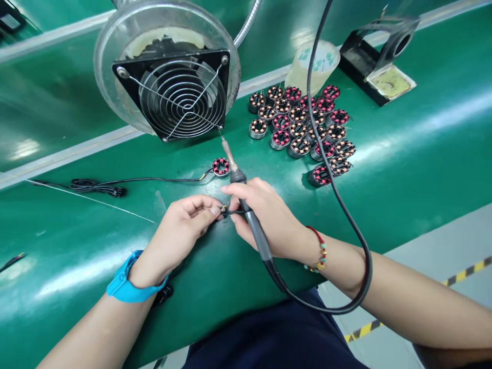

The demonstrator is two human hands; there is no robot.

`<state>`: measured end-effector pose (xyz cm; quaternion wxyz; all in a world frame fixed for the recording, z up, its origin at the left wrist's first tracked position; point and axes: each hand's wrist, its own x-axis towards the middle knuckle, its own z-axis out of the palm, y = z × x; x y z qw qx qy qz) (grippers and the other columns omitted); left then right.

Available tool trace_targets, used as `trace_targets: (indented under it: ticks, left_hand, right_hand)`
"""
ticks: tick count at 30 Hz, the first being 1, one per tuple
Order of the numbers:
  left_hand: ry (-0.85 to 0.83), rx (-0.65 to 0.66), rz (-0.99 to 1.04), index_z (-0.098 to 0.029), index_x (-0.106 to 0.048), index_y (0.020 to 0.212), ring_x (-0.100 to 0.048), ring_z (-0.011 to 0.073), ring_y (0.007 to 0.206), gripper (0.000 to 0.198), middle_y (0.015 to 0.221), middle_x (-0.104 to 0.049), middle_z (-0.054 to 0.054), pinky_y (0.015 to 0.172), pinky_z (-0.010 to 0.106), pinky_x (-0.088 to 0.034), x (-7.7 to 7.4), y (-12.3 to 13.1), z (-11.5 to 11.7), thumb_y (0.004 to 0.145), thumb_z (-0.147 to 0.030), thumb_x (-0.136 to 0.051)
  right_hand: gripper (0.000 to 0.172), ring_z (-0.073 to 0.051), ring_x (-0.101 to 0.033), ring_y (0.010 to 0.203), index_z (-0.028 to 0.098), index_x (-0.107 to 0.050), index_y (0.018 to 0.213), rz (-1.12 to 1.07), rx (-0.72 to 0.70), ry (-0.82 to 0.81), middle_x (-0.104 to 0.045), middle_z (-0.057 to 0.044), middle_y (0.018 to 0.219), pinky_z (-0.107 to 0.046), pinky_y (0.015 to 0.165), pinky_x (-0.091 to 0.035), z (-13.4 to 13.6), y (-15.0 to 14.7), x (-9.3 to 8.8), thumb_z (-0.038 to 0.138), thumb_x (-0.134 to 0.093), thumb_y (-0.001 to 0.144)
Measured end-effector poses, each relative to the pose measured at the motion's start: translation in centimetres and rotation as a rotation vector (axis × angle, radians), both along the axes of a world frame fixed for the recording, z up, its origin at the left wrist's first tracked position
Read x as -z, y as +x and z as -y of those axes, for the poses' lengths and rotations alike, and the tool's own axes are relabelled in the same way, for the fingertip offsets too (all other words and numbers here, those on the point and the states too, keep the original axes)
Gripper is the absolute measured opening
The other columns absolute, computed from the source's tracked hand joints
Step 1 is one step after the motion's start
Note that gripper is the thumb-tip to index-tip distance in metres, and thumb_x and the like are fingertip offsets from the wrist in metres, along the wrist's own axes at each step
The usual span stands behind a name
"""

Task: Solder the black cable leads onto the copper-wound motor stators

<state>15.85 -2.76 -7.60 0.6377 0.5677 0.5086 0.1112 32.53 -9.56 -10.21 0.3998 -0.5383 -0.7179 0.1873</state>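
Observation:
Between the thumb and fingers of my left hand [194, 218] is the end of a black cable [232, 211], its thin yellow and dark wire tips showing. My right hand [265, 218] is closed around a soldering iron [253, 225], whose tip points up and away toward the fan. The fingertips of my right hand also come close to the cable; whether they touch it I cannot tell. Just beyond my hands lies a small motor stator [221, 167] with red windings, joined to a coiled black cable [98, 185] on the left.
A fan with a wire guard [188, 102] stands at the back. Several stators [298, 129] with red or copper windings sit grouped at back right, before a tape roll [313, 66]. An iron stand with sponge [390, 82] is farther right. The iron's cord [342, 205] loops over my right forearm.

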Motion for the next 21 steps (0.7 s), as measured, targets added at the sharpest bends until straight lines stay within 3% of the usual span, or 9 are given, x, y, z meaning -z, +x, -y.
trace_targets:
  ticks: [8,13,16,18,21]
  left_hand:
    - [-0.079,-0.054,0.070,-0.015,-0.061,0.071,-0.031,0.0044,0.045,0.014,0.052,-0.043,-0.005,0.040,0.015,-0.024,-0.14,0.22,0.09,0.076,-0.028,-0.063]
    - [0.000,-0.069,0.118,-0.017,-0.058,0.075,-0.035,0.0048,0.045,0.008,0.053,-0.044,-0.007,0.041,0.015,-0.027,0.17,0.05,0.38,0.079,-0.023,-0.061]
    - [0.202,-0.014,0.139,-0.018,-0.059,0.076,-0.045,0.0060,0.052,0.006,0.062,-0.052,-0.004,0.046,0.016,-0.036,0.34,-0.17,0.62,0.081,-0.021,-0.061]
    - [0.435,0.070,0.149,-0.018,-0.062,0.078,-0.055,0.0085,0.068,0.004,0.079,-0.060,0.000,0.059,0.019,-0.046,0.38,-0.29,0.73,0.082,-0.017,-0.061]
    - [0.737,0.229,0.098,-0.019,-0.064,0.080,-0.059,0.0112,0.086,0.011,0.091,-0.062,0.002,0.076,0.023,-0.048,0.30,-0.42,0.84,0.084,-0.011,-0.058]
  right_hand:
    - [0.039,-0.019,-0.052,0.082,0.021,-0.047,0.116,-0.003,-0.034,-0.014,-0.065,-0.001,0.086,-0.033,0.078,-0.037,0.08,-0.29,0.12,0.007,-0.048,0.080]
    - [0.039,-0.018,-0.054,0.082,0.022,-0.044,0.117,-0.058,-0.032,-0.014,-0.064,0.001,0.085,-0.034,0.080,-0.039,0.26,-0.23,0.30,0.006,-0.049,0.082]
    - [0.040,-0.018,-0.057,0.085,0.022,-0.042,0.118,-0.138,-0.011,-0.042,-0.064,0.001,0.086,-0.036,0.084,-0.040,0.31,-0.20,0.12,0.007,-0.049,0.082]
    - [0.041,-0.016,-0.059,0.083,0.023,-0.041,0.119,-0.218,-0.020,-0.066,-0.062,0.002,0.085,-0.036,0.086,-0.042,0.25,-0.19,0.07,0.007,-0.049,0.083]
    - [0.043,-0.014,-0.060,0.078,0.022,-0.039,0.121,-0.321,-0.046,-0.098,-0.061,0.003,0.083,-0.034,0.085,-0.044,0.13,-0.17,0.19,0.007,-0.050,0.082]
